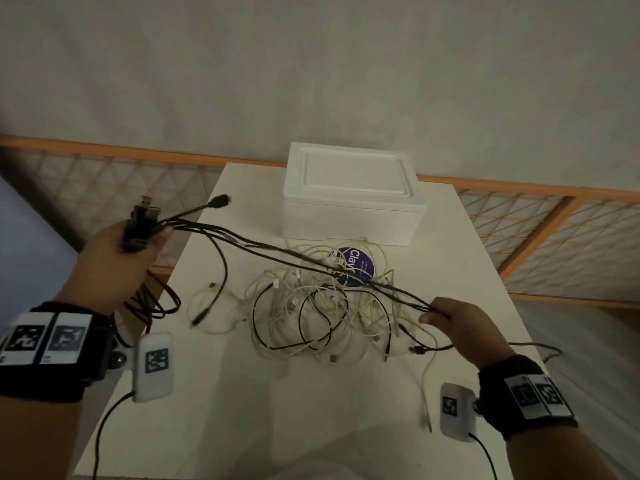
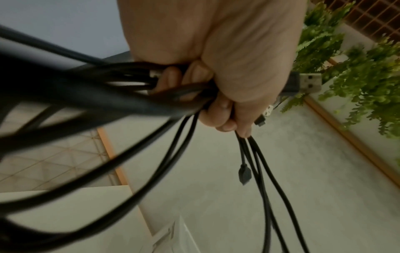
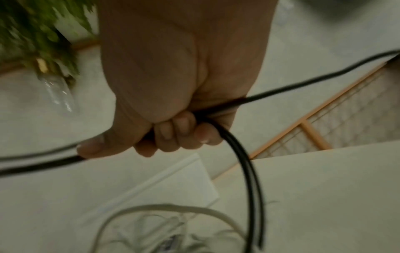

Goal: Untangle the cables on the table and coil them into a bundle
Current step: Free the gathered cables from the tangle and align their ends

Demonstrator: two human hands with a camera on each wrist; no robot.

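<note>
Black cables [image 1: 277, 252] run taut above the desk [image 1: 450, 258] between both hands, from far left to near right. Left hand [image 1: 119, 261]: grip fully closed, fingers [image 2: 218, 113] curled round a gathered bunch of the black cables, with loops hanging below the fist off the left edge of the desk. Several connector ends project beyond the far side of the fist, among them a USB-A plug [image 2: 308, 83] and a smaller black plug [image 1: 219, 201]. Right hand [image 1: 464, 327]: grip closed, fingers [image 3: 184, 131] wrapped round the same black strands with the thumb [image 3: 93, 147] lying along them; the strands leave the fist on both sides, and one trails off the right edge of the desk. Under the stretched strands, a tangle of white cables [image 1: 311, 306] mixed with a few thin black ones lies on the middle of the desk, with loose connector ends scattered around it. A round dark blue sticker [image 1: 356, 266] lies under the far right part of the tangle; its white lettering reads "Clav", the rest being covered by cables, and the smaller print is illegible. A white foam box [image 1: 353, 195] with its lid on stands at the far edge of the desk, just beyond the sticker. Both wrists carry black bands with square black-and-white marker tags [image 1: 26, 337]. Green foliage [image 2: 357, 59] shows in both wrist views.
</note>
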